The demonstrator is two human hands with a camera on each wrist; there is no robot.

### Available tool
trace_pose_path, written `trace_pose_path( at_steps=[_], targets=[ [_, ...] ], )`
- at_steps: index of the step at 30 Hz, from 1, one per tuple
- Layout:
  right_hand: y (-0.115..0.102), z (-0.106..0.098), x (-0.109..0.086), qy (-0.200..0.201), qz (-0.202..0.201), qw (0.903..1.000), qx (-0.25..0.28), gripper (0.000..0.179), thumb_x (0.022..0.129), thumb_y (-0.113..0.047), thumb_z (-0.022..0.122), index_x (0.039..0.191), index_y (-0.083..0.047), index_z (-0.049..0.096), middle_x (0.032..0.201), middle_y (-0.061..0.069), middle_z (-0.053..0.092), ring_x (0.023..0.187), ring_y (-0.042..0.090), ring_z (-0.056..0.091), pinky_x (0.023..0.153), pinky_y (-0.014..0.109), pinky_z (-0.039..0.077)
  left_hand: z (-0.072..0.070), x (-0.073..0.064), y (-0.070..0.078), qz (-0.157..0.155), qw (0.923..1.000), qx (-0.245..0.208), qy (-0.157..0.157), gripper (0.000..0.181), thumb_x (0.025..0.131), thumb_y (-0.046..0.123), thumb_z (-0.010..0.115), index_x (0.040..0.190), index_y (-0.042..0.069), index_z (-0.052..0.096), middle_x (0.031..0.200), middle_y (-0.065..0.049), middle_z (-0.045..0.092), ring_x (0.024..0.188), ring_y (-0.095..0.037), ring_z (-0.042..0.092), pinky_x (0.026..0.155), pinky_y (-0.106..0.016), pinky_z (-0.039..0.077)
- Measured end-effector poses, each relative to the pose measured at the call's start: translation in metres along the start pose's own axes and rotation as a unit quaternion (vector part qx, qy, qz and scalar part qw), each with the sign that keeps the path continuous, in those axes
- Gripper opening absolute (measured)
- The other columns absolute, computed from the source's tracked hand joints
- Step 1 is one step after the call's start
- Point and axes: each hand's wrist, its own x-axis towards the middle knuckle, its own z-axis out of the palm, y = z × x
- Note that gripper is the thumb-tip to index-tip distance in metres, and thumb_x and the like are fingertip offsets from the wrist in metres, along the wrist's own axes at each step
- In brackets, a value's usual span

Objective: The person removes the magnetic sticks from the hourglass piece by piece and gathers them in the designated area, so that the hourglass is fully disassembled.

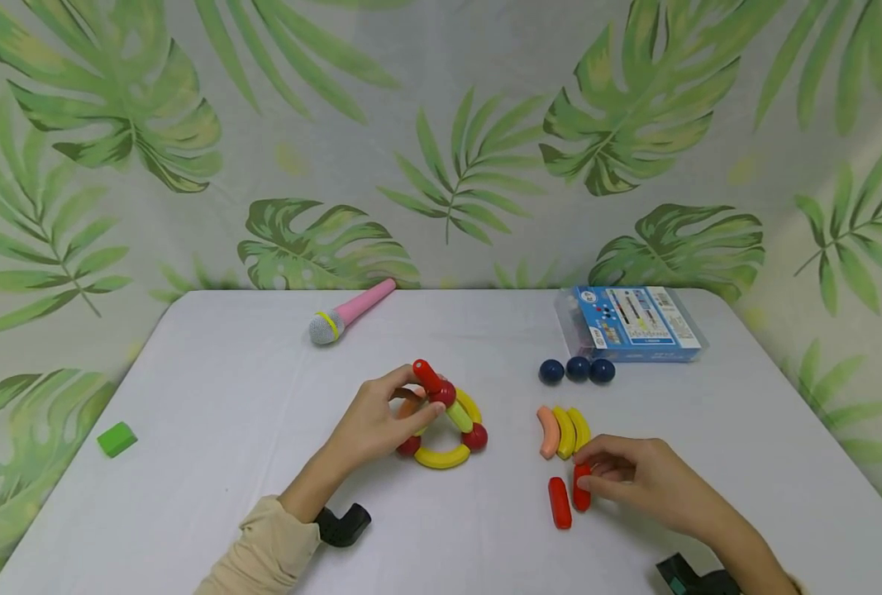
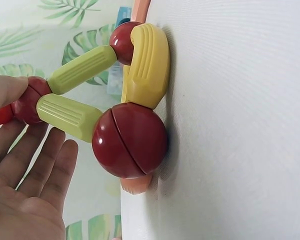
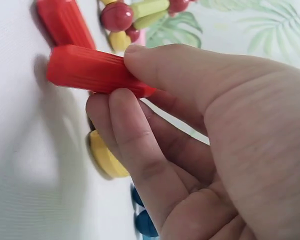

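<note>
3 blue balls (image 1: 578, 369), 2 loose red sticks (image 1: 560, 502)

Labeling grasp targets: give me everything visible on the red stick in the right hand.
The red stick is a short, straight plastic-looking bar with fine lengthwise ribs and blunt ends. The right hand pinches one end between thumb and fingers, just above the white table. A second red stick lies beside it, apart.

no legible text in any view. the blue box (image 1: 629, 324) on the counter (image 1: 210, 388) carries printed labels and small marks, all too small and blurred to read.
</note>
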Motion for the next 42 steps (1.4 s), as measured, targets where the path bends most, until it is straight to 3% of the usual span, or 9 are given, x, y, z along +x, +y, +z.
trace_pose_path(
  at_steps=[9,22,33,42],
  targets=[
    [0.007,0.005,-0.001,-0.005,0.015,0.9997,-0.018,0.025,0.091,-0.028,0.080,0.112,-0.016,0.074,0.098,-0.010,0.073,0.082,0.002,0.065,0.075,0.017,0.058,0.000,0.000,0.000,-0.006,1.0000,-0.005,-0.001,0.025,0.092,0.026,0.080,0.114,0.021,0.068,0.113,0.005,0.073,0.102,-0.023,0.072,0.094,-0.047,0.058],
    [0.008,0.011,0.001,-0.003,-0.009,0.9989,-0.045,0.020,0.091,-0.029,0.080,0.107,-0.019,0.074,0.099,-0.010,0.072,0.080,0.000,0.063,0.074,0.018,0.059,-0.001,0.000,0.000,-0.004,0.9999,0.011,0.000,0.029,0.092,0.027,0.080,0.117,0.019,0.067,0.115,0.004,0.073,0.105,-0.024,0.072,0.098,-0.048,0.057],
    [0.013,0.002,-0.009,-0.055,-0.048,0.9966,-0.038,0.033,0.092,-0.019,0.078,0.124,-0.014,0.070,0.111,-0.007,0.070,0.087,0.001,0.062,0.081,0.020,0.059,0.000,0.001,0.001,0.002,0.9999,0.013,-0.001,0.030,0.093,0.028,0.079,0.118,0.017,0.068,0.114,0.002,0.074,0.105,-0.025,0.072,0.099,-0.050,0.055],
    [0.012,0.003,-0.007,-0.063,-0.036,0.9970,-0.026,0.037,0.090,-0.026,0.081,0.123,-0.014,0.070,0.110,-0.008,0.070,0.087,0.001,0.062,0.080,0.020,0.058,-0.001,0.000,0.002,0.002,0.9999,0.011,-0.001,0.030,0.093,0.028,0.079,0.118,0.017,0.068,0.113,0.001,0.074,0.105,-0.026,0.072,0.098,-0.052,0.055]
  ],
)
